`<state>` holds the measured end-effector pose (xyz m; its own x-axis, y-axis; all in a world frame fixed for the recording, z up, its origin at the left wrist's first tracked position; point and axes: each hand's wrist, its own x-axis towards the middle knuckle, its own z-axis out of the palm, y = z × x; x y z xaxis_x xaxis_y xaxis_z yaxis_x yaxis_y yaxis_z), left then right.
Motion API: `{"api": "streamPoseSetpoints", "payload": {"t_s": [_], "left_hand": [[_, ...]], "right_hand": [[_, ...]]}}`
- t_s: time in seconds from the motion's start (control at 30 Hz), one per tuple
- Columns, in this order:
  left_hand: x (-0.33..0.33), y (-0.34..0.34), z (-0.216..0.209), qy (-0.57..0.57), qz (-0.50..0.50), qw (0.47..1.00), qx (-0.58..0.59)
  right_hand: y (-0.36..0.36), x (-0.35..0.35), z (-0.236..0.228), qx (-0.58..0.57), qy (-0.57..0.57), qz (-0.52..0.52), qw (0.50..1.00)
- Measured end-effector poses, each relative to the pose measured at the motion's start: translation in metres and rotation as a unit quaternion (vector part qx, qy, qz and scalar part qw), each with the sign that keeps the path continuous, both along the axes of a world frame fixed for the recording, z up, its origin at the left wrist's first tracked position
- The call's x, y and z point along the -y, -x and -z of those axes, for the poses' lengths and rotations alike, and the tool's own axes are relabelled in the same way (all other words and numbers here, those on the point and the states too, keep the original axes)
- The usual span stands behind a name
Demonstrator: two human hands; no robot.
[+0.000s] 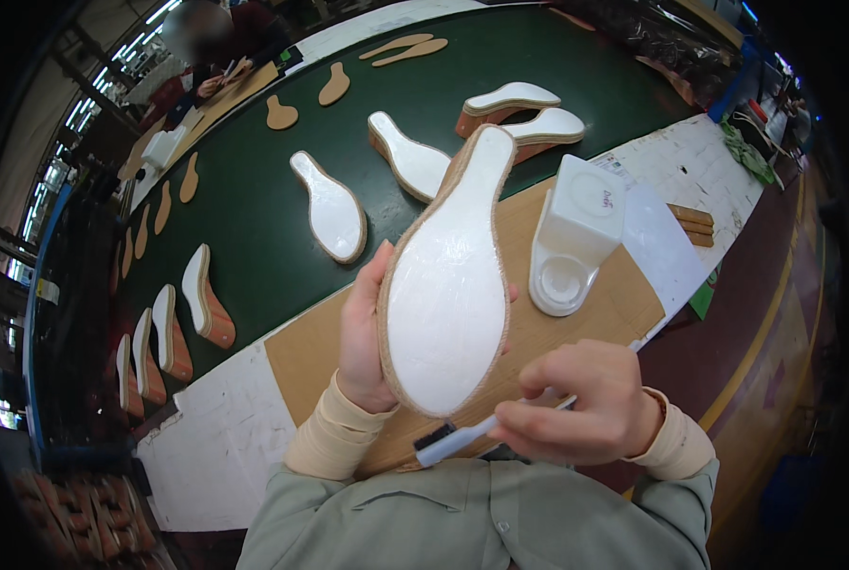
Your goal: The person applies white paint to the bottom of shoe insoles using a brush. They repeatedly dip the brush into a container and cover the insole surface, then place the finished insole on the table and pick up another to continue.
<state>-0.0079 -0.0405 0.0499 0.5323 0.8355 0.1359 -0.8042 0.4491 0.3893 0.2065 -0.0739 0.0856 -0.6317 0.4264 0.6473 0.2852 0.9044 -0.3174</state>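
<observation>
My left hand [363, 328] grips a wedge shoe sole [448, 294] from beneath, its white, shiny top face turned up toward me. A woven tan edge runs around that face, and the narrow heel end points away. Some of the left fingers are hidden behind the sole. In my right hand [586, 404] is a brush [458, 439] with a pale handle and dark bristles, held low by the sole's broad end. Whether the bristles touch the edge I cannot tell. To the right stands a white plastic glue pot [581, 223] with a round dish at its front.
Cardboard [624, 299] lies under the pot, over a green conveyor belt [263, 256]. More wedge soles [330, 204] and several tan insoles [334, 84] rest on the belt. A person [225, 47] works at the far left. Brown sticks [690, 223] lie at right.
</observation>
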Motion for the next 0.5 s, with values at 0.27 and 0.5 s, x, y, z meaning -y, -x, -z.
{"api": "streamPoseSetpoints", "payload": {"t_s": [0.27, 0.5], "left_hand": [[0.003, 0.007, -0.010, 0.033, 0.027, 0.998, -0.040], [0.011, 0.007, -0.014, 0.104, 0.014, 0.990, -0.097]], "right_hand": [[-0.007, -0.015, 0.002, -0.030, -0.032, 0.027, 0.999], [-0.008, -0.027, -0.005, -0.104, -0.034, 0.153, 0.982]]}}
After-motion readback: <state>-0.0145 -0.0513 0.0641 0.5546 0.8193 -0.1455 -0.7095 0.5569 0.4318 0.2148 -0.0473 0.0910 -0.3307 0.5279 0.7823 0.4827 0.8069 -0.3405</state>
